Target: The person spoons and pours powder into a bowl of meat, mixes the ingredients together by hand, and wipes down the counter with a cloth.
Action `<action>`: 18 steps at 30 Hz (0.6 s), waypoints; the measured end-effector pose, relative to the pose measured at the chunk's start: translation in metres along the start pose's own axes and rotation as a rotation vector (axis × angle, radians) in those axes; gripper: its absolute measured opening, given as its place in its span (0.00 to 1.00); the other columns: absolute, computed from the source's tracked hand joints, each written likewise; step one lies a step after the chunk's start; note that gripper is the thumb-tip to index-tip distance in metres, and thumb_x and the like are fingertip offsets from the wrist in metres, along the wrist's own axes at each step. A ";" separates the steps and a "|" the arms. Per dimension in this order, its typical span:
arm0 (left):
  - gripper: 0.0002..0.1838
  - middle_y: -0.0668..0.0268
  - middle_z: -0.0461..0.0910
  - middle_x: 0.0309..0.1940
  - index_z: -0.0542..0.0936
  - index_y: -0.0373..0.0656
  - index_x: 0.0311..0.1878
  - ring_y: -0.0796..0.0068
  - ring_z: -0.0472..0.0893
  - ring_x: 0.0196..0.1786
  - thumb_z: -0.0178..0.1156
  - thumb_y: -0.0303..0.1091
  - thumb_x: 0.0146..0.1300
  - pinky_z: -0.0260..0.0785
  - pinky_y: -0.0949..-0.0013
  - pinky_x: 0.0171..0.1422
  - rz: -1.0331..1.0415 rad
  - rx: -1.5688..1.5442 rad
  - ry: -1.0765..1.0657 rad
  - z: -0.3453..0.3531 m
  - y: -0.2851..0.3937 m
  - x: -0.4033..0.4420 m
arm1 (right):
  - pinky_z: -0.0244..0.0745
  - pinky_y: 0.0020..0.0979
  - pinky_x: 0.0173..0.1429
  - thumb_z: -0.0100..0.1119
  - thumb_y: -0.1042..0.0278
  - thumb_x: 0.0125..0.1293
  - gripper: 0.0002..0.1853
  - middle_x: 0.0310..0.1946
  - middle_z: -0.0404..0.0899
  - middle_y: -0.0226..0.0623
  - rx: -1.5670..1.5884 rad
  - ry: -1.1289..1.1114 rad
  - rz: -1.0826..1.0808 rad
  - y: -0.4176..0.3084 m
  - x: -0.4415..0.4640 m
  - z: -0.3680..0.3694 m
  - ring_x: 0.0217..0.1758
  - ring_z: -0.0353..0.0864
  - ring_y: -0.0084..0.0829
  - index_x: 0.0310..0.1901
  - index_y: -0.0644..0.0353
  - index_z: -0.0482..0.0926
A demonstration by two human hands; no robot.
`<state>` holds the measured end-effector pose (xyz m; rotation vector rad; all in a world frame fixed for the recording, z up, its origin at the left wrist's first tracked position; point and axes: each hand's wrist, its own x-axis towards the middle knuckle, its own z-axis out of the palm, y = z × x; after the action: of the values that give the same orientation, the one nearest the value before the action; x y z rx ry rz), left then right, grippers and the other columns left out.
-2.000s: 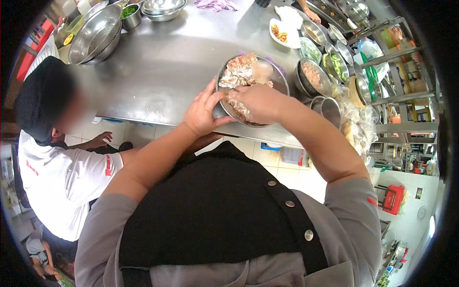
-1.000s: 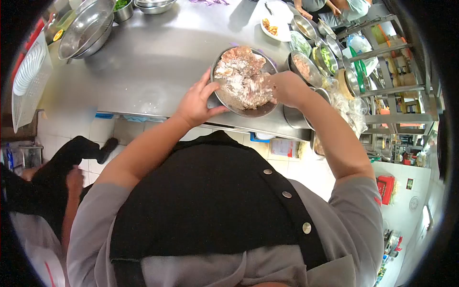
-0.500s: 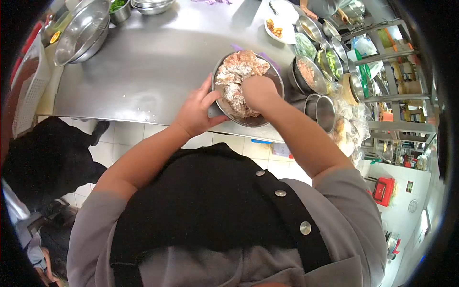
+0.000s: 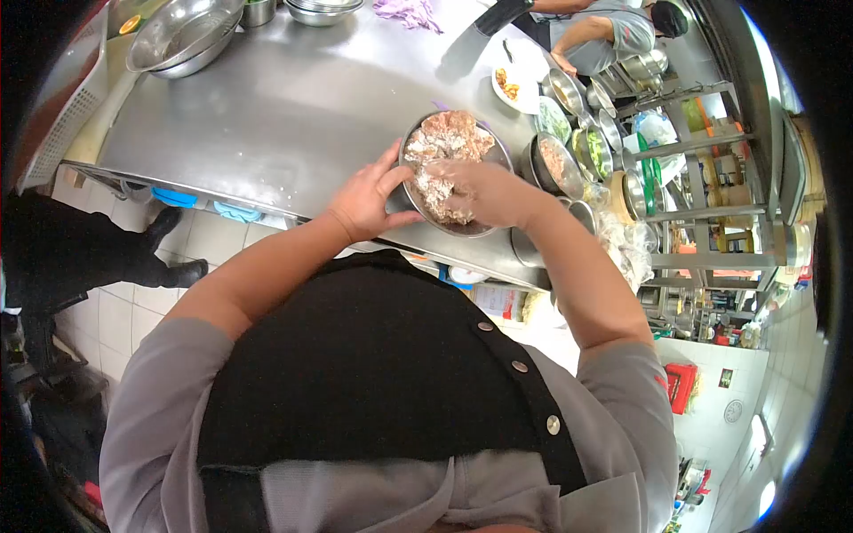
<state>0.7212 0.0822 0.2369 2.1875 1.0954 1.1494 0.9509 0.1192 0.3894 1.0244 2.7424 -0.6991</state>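
A round metal bowl rests near the front edge of the steel table. Inside it lies pinkish meat with white powder over parts of it. My left hand grips the bowl's left rim, thumb and fingers spread around it. My right hand is down in the bowl on the powdered meat, blurred by motion, its fingertips partly hidden.
To the right stand a bowl of minced meat, a bowl of green vegetables and plastic bags. Behind are a white plate, a purple cloth and a person. Large metal bowls sit back left.
The view has shifted and tilted. My right hand went from the meat to the bowl's right side and back into the meat. My left hand has stayed on the rim. The person at left has moved away.
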 end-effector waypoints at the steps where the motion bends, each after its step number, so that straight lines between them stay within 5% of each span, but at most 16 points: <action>1: 0.39 0.37 0.57 0.78 0.73 0.51 0.63 0.36 0.72 0.70 0.81 0.50 0.52 0.69 0.48 0.72 -0.022 0.003 -0.028 -0.002 0.004 -0.001 | 0.70 0.41 0.74 0.64 0.65 0.67 0.30 0.69 0.74 0.48 -0.028 0.003 0.013 0.002 0.008 0.009 0.70 0.76 0.48 0.70 0.58 0.74; 10: 0.37 0.44 0.57 0.79 0.75 0.53 0.62 0.38 0.77 0.65 0.81 0.49 0.51 0.71 0.49 0.70 0.013 -0.029 0.038 0.002 0.000 -0.002 | 0.74 0.48 0.62 0.54 0.64 0.74 0.19 0.50 0.82 0.53 0.392 -0.078 0.319 -0.013 0.030 0.028 0.55 0.82 0.54 0.63 0.58 0.74; 14: 0.37 0.44 0.58 0.79 0.75 0.52 0.62 0.38 0.77 0.65 0.81 0.49 0.50 0.72 0.49 0.69 0.024 -0.031 0.012 0.003 -0.005 0.001 | 0.74 0.49 0.60 0.47 0.71 0.72 0.17 0.48 0.81 0.60 0.280 0.049 0.458 -0.026 0.011 0.050 0.53 0.82 0.56 0.59 0.60 0.75; 18: 0.35 0.42 0.59 0.78 0.75 0.52 0.60 0.37 0.78 0.64 0.81 0.48 0.51 0.74 0.49 0.66 0.058 -0.035 0.036 0.002 -0.004 0.005 | 0.75 0.46 0.60 0.49 0.69 0.75 0.19 0.50 0.82 0.55 0.165 0.165 0.449 -0.008 0.003 0.066 0.53 0.83 0.53 0.63 0.64 0.74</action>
<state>0.7228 0.0882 0.2358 2.1929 1.0247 1.2275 0.9408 0.0854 0.3330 1.7290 2.4652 -0.7982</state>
